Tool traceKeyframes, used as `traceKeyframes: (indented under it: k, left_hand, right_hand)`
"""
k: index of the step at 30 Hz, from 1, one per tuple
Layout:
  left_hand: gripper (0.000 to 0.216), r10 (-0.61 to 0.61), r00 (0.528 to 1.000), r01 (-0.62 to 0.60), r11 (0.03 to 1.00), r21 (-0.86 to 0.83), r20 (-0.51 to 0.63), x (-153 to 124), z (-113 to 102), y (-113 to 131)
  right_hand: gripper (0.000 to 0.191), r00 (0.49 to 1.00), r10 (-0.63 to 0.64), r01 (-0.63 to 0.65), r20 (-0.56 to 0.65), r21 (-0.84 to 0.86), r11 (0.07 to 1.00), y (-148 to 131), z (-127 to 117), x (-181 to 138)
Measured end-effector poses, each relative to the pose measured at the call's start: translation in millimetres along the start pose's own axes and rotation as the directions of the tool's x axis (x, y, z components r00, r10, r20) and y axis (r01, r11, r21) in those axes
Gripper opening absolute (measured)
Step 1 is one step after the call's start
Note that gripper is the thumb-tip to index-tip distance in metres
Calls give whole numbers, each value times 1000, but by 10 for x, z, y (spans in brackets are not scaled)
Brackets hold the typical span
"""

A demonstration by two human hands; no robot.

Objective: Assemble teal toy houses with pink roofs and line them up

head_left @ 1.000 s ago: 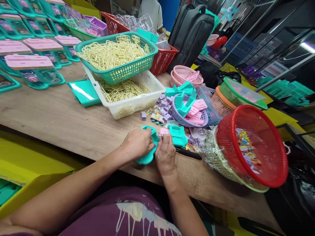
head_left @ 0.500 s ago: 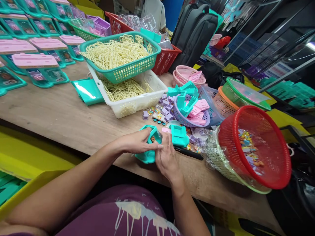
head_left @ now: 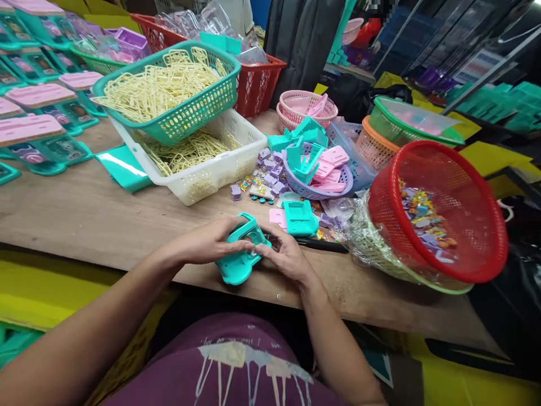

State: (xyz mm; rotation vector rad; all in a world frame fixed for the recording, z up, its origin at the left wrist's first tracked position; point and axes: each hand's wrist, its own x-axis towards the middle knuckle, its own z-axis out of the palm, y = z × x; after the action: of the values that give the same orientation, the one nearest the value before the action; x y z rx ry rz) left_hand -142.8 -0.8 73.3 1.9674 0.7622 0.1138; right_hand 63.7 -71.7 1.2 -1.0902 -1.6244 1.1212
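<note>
Both hands hold the teal toy piece [head_left: 239,255] at the tabletop's [head_left: 105,220] near edge; bare wood lies left, baskets crowd right. Left hand [head_left: 211,243] and right hand [head_left: 284,256] each keep a closed grip on it. Its long axis runs near-left to far-right.

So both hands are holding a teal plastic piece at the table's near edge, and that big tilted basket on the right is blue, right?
Not quite. The tilted basket is red, not blue, as the head view shows. The rest holds: the left hand and the right hand both hold the teal piece at the near edge of the table.
</note>
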Motion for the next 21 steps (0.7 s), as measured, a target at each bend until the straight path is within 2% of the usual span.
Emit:
traceKeyframes:
  k: [2, 4, 7, 9, 11, 13, 17, 21]
  left_hand:
    - [40, -24, 996, 26, 999, -25, 81, -39, -27, 34]
    - [42, -87, 990, 87, 996, 2, 115, -72, -24, 73]
    - [41, -171, 985, 165, 978, 127, 34, -136, 12, 127]
    - [38, -141, 990, 134, 976, 174, 25, -198, 33, 147]
    - [34, -75, 996, 65, 982, 179, 53, -267, 45, 143]
    - [31, -31, 998, 22, 982, 189, 48, -333, 61, 115]
    - [31, -25, 1000, 28, 973, 230, -15, -429, 125, 37]
    - [33, -36, 998, 44, 982, 184, -49, -445, 164, -1]
  right_hand:
    - [48, 1000, -26, 25, -11, -29, 999, -62, 67, -34]
    - [46, 997, -66, 63, -27, -94, 994, -131, 136, -77]
    - [46, 994, -96, 87, -59, -142, 986, -200, 198, -128]
    - [60, 996, -49, 39, -70, -125, 991, -223, 203, -145]
    - [83, 999, 17, -21, -34, -122, 992, -241, 197, -154]
    - [96, 999, 42, -39, 14, -163, 986, -257, 202, -163]
    - [91, 999, -36, 35, 2, -303, 952, -254, 258, -182]
    - [87, 992, -129, 118, -8, -363, 924, -245, 282, -171]
